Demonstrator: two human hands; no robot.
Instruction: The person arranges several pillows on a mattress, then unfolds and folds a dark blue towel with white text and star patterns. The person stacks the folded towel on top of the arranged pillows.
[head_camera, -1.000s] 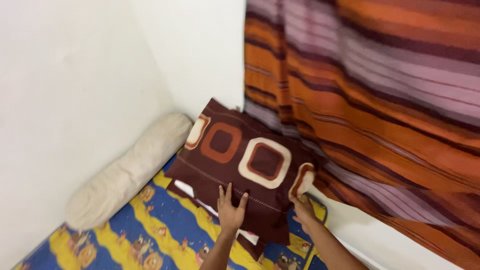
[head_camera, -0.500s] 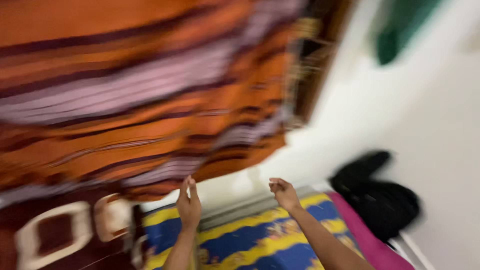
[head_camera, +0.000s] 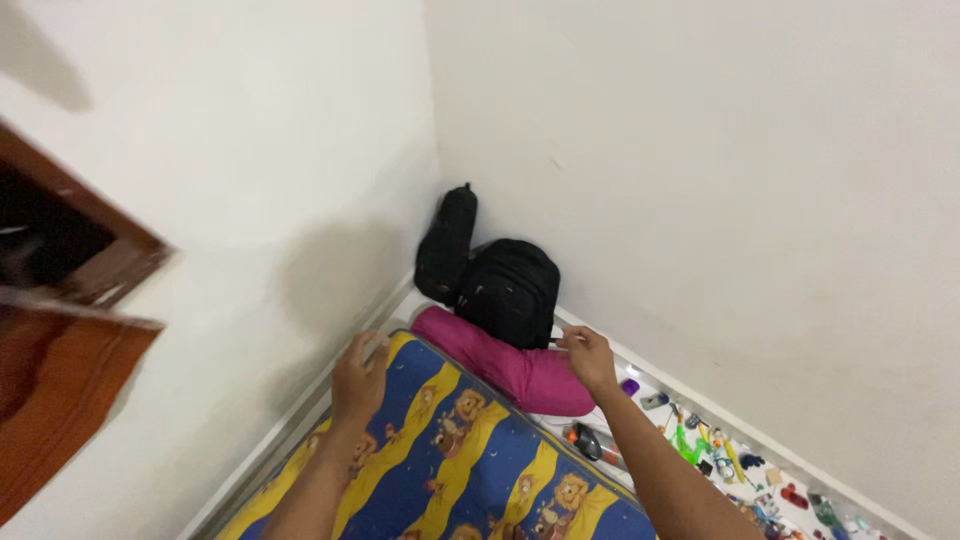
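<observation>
White-walled corner; hands near pink pillow.

Even, soft indoor light, moderately bright; source not visible. White walls show no glare. A broad soft shadow falls on the left wall near the corner, another dark smudge at top left. Black backpack loses detail in its dark areas. Left edge is motion-blurred: curtain and wooden frame smear. Left hand is slightly soft, right hand sharper. Wide-angle stretch tilts the walls. Small items on the floor are too tiny to resolve.
</observation>
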